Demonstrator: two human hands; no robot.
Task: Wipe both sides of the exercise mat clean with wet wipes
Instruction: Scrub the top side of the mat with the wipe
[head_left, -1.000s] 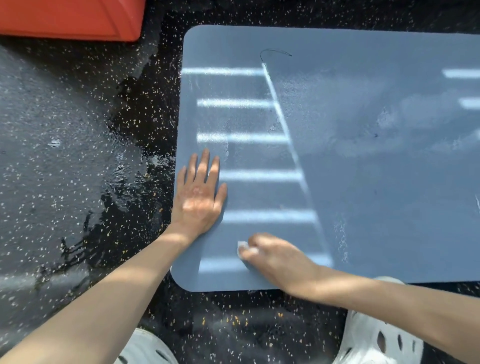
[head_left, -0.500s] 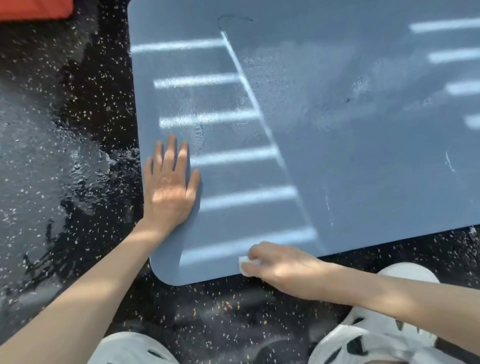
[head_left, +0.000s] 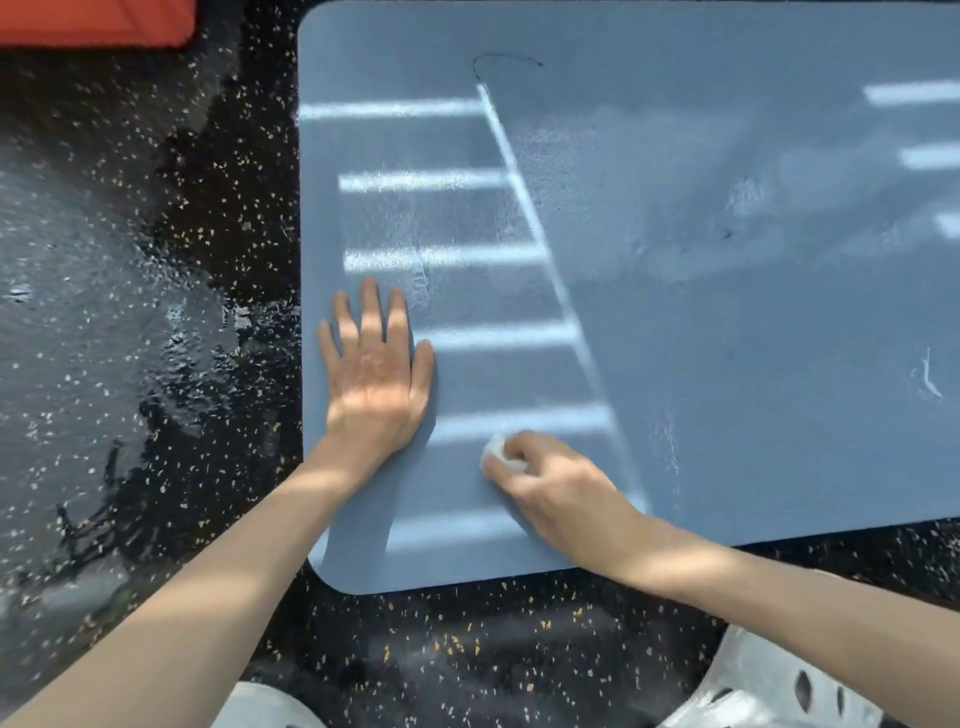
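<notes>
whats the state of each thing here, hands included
mat: flat on floor, wet streaks
wipe: bunched, pressed on mat
left hand: open, flat on mat
right hand: shut on wipe
floor: wet, shiny

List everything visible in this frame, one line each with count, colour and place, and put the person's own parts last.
mat: 1, grey-blue, flat on the floor, filling centre and right, striped with sunlight
wipe: 1, white, bunched on the mat near its front left corner, under the right hand
hair: 1 thin dark curved strand, far part of the mat
floor: black with pale flecks, wet and shiny at left
orange object: 1, top left corner, cut off by the frame
shoes: 2, white, bottom edge
left hand: flat, fingers spread, pressing the mat by its left edge
right hand: closed on the wipe
</notes>
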